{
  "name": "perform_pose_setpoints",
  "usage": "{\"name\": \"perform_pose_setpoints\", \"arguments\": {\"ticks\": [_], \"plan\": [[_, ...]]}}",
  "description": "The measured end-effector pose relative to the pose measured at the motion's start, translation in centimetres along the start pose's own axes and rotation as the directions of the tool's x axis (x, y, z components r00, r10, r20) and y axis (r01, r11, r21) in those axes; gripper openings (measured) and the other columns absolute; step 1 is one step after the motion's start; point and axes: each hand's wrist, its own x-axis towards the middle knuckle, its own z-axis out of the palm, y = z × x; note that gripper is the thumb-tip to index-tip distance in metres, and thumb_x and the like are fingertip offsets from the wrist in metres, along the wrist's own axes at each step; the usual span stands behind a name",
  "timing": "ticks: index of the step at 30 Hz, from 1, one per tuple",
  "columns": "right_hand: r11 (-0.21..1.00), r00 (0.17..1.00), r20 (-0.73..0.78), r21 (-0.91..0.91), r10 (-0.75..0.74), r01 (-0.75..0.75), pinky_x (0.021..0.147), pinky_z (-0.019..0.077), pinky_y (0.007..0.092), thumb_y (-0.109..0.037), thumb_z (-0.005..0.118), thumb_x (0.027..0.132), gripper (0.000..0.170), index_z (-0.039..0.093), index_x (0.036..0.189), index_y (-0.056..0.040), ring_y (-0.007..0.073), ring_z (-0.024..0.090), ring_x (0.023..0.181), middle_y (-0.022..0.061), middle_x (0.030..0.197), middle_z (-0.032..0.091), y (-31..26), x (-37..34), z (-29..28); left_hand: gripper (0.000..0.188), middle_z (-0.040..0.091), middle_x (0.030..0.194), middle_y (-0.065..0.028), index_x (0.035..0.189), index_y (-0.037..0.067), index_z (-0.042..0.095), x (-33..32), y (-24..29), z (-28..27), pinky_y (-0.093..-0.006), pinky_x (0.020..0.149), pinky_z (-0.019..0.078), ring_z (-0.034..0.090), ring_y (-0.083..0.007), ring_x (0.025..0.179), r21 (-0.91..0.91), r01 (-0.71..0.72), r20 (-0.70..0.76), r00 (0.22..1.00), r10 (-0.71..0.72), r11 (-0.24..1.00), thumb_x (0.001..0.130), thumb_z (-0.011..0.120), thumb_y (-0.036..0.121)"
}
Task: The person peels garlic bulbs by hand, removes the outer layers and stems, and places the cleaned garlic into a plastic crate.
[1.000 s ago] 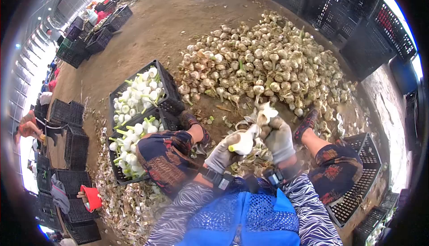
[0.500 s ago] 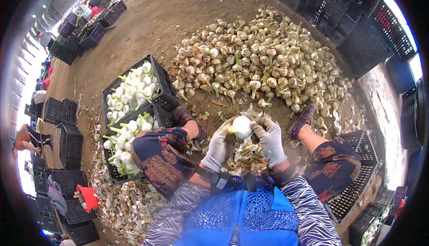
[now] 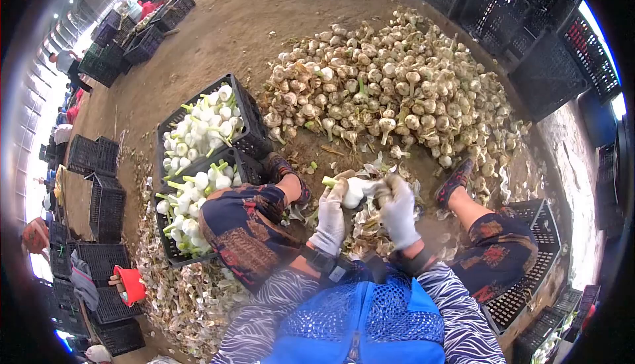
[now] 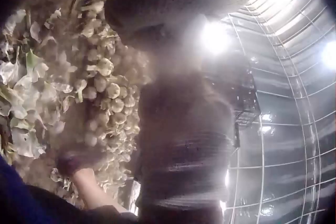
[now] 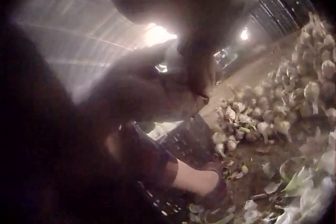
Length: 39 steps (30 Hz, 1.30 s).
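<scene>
Between the two gloved hands, a white garlic bulb (image 3: 355,193) with a short green stem is held above scattered peelings. My left hand (image 3: 329,217) grips it around the neck, the stem poking out past the fingers to the upper left. At the bulb's other side my right hand (image 3: 399,213) has curled fingers and pinches pale skin, a little blurred. In both wrist views the gloved hands are dark and hide the bulb. A large heap of unpeeled garlic (image 3: 390,92) lies ahead on the ground.
Two black crates (image 3: 246,132) of peeled garlic stand left of the left leg. Loose peelings (image 3: 192,304) cover the ground beside and between the legs. Another black crate (image 3: 542,245) is by the right leg. A red bucket (image 3: 131,286) sits at far left; stacked crates (image 3: 476,13) line the back right.
The bulb has turned in the hands, its stem now pointing up and left. Loose outer skin seen a second ago is gone from the bulb. The right hand has moved slightly outward from half a second ago.
</scene>
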Motion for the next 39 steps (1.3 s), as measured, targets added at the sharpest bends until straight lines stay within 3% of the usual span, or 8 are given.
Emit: {"name": "perform_pose_setpoints", "arguments": {"ticks": [13, 17, 23, 26, 32, 35, 37, 39], "plan": [[0.929, 0.967, 0.103, 0.271, 0.231, -0.251, 0.055, 0.0449, 0.0248, 0.003, 0.049, 0.086, 0.010, 0.057, 0.092, 0.0029, 0.0100, 0.055, 0.062, 0.0063, 0.077, 0.059, -2.7, -1.5, -4.4, 0.042, 0.057, 0.125, -0.0170, 0.113, 0.004, 0.062, 2.7, 1.7, -1.4, -0.0544, 0.110, 0.0269, 0.044, -0.0355, 0.125, -0.618, 0.190, 0.128, 0.982, -0.141, 0.763, 0.087, 0.049, 0.034], [0.989, 0.667, 0.737, -0.150, 0.108, 0.007, 0.069, 0.0484, 0.0308, -0.003, 0.059, 0.078, 0.021, 0.062, 0.098, -0.0003, 0.0210, 0.062, 0.076, 0.0126, 0.086, 0.064, -4.4, -1.5, -8.5, 0.042, 0.059, 0.122, -0.0169, 0.113, 0.006, 0.062, 2.9, 2.6, -1.4, -0.0525, 0.110, 0.0272, 0.045, -0.0344, 0.123, -0.649, 0.078, 0.133, 0.991, 0.012, 0.757, 0.086, 0.047, 0.035], [0.874, 0.869, 0.440, -0.302, -0.227, 0.381, 0.084, 0.0488, 0.0368, 0.002, 0.055, 0.070, 0.038, 0.064, 0.106, -0.0055, 0.0314, 0.062, 0.096, 0.0140, 0.103, 0.066, -4.9, -0.7, -5.7, 0.034, 0.063, 0.109, -0.0123, 0.111, 0.007, 0.059, 3.7, 3.4, -1.5, -0.0511, 0.088, 0.0497, 0.059, -0.0330, 0.103, -0.698, 0.166, 0.049, 0.981, -0.185, 0.696, 0.089, 0.052, 0.032], [0.917, 0.880, 0.441, -0.249, -0.179, 0.311, 0.087, 0.0472, 0.0368, 0.003, 0.055, 0.070, 0.038, 0.064, 0.106, -0.0041, 0.0320, 0.061, 0.096, 0.0154, 0.101, 0.065, -3.3, 0.4, -4.5, 0.030, 0.062, 0.111, -0.0111, 0.119, 0.010, 0.054, 0.0, 8.2, 0.7, -0.0480, 0.082, 0.0518, 0.061, -0.0293, 0.101, -0.462, -0.138, 0.020, 0.986, 0.166, 0.876, 0.094, 0.051, 0.026], [0.930, 0.865, 0.476, -0.223, -0.157, 0.291, 0.084, 0.0460, 0.0378, 0.001, 0.058, 0.073, 0.028, 0.064, 0.101, -0.0018, 0.0340, 0.060, 0.091, 0.0165, 0.095, 0.064, 1.6, 0.2, -3.1, 0.024, 0.064, 0.100, -0.0106, 0.108, 0.001, 0.057, -7.6, 23.1, -2.7, -0.0403, 0.076, 0.0557, 0.063, -0.0211, 0.094, 0.141, -0.789, -0.301, 0.542, 0.785, 0.598, 0.094, 0.049, 0.019], [0.922, 0.875, 0.462, -0.258, -0.144, 0.288, 0.083, 0.0452, 0.0396, -0.001, 0.059, 0.075, 0.023, 0.064, 0.098, -0.0015, 0.0352, 0.059, 0.089, 0.0170, 0.095, 0.064, 3.3, 0.4, -2.7, 0.025, 0.064, 0.100, -0.0111, 0.110, 0.002, 0.056, -9.4, 26.5, -11.6, -0.0426, 0.080, 0.0550, 0.063, -0.0229, 0.095, 0.227, -0.774, -0.541, 0.405, 0.738, 0.591, 0.094, 0.045, 0.018], [0.895, 0.874, 0.461, -0.309, -0.155, 0.322, 0.083, 0.0456, 0.0391, -0.003, 0.060, 0.076, 0.022, 0.065, 0.098, -0.0023, 0.0355, 0.060, 0.090, 0.0164, 0.096, 0.064, 4.2, 0.3, -2.7, 0.028, 0.061, 0.107, -0.0121, 0.112, 0.003, 0.055, -10.5, 25.3, -23.8, -0.0486, 0.086, 0.0515, 0.060, -0.0274, 0.101, 0.867, -0.316, -0.262, 0.371, 0.891, 0.386, 0.094, 0.043, 0.020], [0.877, 0.875, 0.459, -0.344, -0.154, 0.335, 0.082, 0.0463, 0.0393, -0.004, 0.061, 0.077, 0.022, 0.065, 0.099, -0.0031, 0.0355, 0.060, 0.090, 0.0161, 0.097, 0.065, 4.8, -0.1, -3.1, 0.031, 0.058, 0.114, -0.0125, 0.114, 0.005, 0.054, -12.2, 24.8, -21.4, -0.0556, 0.089, 0.0465, 0.056, -0.0313, 0.107, -0.072, -0.661, -0.730, 0.545, 0.413, 0.747, 0.093, 0.042, 0.025]]}}
